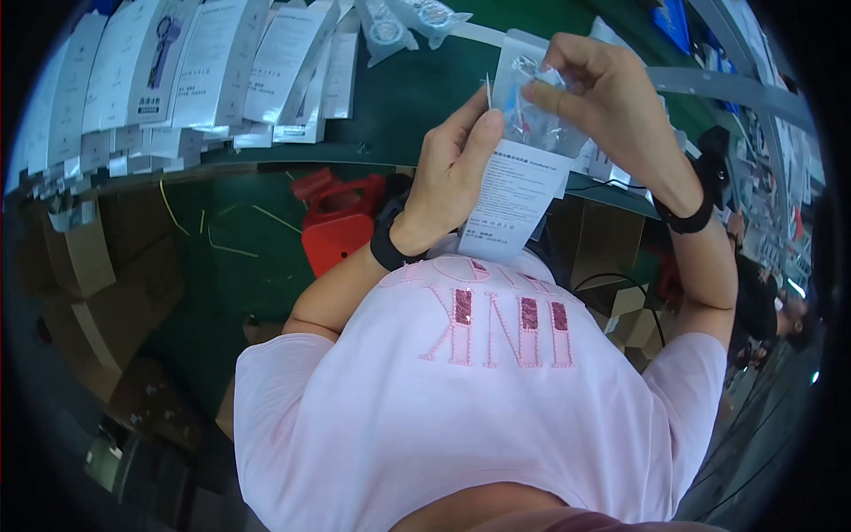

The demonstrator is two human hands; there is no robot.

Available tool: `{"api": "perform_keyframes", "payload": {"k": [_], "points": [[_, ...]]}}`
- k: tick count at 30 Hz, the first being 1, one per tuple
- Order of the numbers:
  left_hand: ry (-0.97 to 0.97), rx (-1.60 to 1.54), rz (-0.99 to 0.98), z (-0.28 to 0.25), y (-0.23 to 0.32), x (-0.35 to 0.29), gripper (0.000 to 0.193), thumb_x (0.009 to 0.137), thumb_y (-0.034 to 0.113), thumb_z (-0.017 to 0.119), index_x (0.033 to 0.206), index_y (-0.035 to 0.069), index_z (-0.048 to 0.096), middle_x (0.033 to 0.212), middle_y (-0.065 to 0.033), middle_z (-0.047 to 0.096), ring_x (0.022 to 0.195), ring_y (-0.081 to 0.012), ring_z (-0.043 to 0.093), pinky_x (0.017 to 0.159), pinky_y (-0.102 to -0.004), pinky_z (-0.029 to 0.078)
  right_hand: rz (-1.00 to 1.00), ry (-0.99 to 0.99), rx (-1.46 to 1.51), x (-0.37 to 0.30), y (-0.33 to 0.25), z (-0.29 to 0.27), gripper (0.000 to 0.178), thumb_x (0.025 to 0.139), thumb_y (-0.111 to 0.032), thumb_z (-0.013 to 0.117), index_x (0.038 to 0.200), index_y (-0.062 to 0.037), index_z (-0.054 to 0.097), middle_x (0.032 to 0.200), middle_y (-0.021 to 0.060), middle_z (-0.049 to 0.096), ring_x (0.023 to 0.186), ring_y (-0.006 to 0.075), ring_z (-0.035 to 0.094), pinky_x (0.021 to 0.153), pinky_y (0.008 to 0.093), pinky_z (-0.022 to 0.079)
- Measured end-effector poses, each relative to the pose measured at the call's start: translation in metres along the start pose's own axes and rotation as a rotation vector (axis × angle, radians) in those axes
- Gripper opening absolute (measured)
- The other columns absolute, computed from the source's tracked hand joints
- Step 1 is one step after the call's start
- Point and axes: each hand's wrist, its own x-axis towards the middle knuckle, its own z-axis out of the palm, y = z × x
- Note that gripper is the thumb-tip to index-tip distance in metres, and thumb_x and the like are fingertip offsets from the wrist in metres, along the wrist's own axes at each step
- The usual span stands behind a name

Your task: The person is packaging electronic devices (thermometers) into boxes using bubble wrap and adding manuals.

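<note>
Held up in front of my chest is a white printed carton (514, 199), its open end away from me with the flaps raised. My left hand (452, 173) grips the carton's left side, thumb on the near face and fingers behind. At the open end, my right hand (616, 111) pinches a crinkled clear plastic bag (536, 124) between thumb and fingers. The bag lies partly at the carton's mouth; blue and red bits show through it, too blurred to name. How deep the bag goes inside the carton is hidden.
Rows of white cartons (217, 62) stand along the green table (390, 111) at left. Beyond lie bagged white-and-blue round items (386, 31). A red plastic stool (341, 222) and brown cardboard boxes (84, 248) are below. A grey bar (718, 84) crosses at right; another person (767, 306) is farther right.
</note>
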Motion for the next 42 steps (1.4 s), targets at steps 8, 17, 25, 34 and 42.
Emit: {"api": "perform_keyframes", "payload": {"k": [8,17,25,34,42], "points": [[-0.229,0.193,0.147,0.027,-0.004,0.005,0.053,0.097,0.025,0.053,0.139,-0.003,0.038,0.113,-0.0173,0.061,0.102,-0.0169,0.058,0.087,-0.0277,0.046,0.08,-1.281,0.243,-0.005,0.003,-0.038,0.022,0.085,-0.01,0.055,0.095,0.0089,0.056,0.082,0.0135,0.058,0.076,0.0236,0.054,0.073,0.0349,0.044],[-0.339,-0.076,0.162,0.012,-0.017,-0.005,0.087,0.078,0.013,0.077,0.142,0.007,0.018,0.13,-0.0198,0.048,0.114,-0.0243,0.054,0.094,-0.036,0.047,-0.136,-0.131,-0.066,-0.076,-0.017,-0.039,0.023,0.081,-0.004,0.06,0.103,-0.0001,0.064,0.091,0.0189,0.063,0.087,0.0335,0.062,0.075,0.04,0.05],[-0.393,0.046,0.197,0.026,-0.019,0.014,0.086,0.07,0.019,0.085,0.137,0.009,0.033,0.127,-0.0141,0.052,0.114,-0.0236,0.056,0.092,-0.0357,0.048,-0.106,-0.781,-0.007,-0.044,-0.003,-0.058,0.022,0.082,-0.011,0.064,0.099,0.0026,0.066,0.083,0.0133,0.066,0.07,0.0224,0.061,0.065,0.0321,0.05],[-0.519,0.246,0.329,0.019,-0.012,0.024,0.044,0.079,0.021,0.077,0.117,0.006,0.061,0.117,-0.0117,0.055,0.103,-0.0219,0.059,0.083,-0.0321,0.053,0.408,0.138,0.906,-0.113,0.051,0.035,0.079,0.081,-0.027,0.075,0.144,-0.0044,0.034,0.134,0.0133,0.049,0.12,0.0223,0.05,0.101,0.0339,0.04],[-0.384,0.086,0.084,0.038,-0.033,0.036,0.068,0.074,0.024,0.082,0.126,0.005,0.042,0.115,-0.0164,0.06,0.099,-0.0227,0.063,0.08,-0.0328,0.053,0.088,0.314,0.548,-0.128,0.062,0.029,0.025,0.091,-0.012,0.061,0.115,-0.0067,0.068,0.11,0.0099,0.068,0.104,0.0177,0.061,0.091,0.0291,0.047]]}}
